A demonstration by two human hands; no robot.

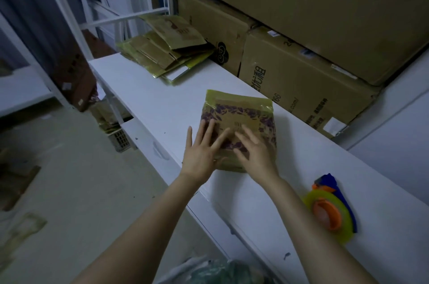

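Observation:
A flat brown and green pouch [241, 112] with a purple leaf pattern lies on the white table [148, 95], near its front edge. My left hand [202, 153] lies flat with spread, straight fingers on the pouch's near left part. My right hand [254, 151] rests on the pouch's near right part, fingers extended and pointing left toward the other hand. Both hands press down on the pouch and cover its lower half.
A pile of similar pouches [167, 49] sits at the table's far end. Large cardboard boxes [301, 68] are stacked along the table's right side. A tape dispenser [329, 209] with yellow tape lies at the near right. White drawers and a shelf frame [69, 17] stand left.

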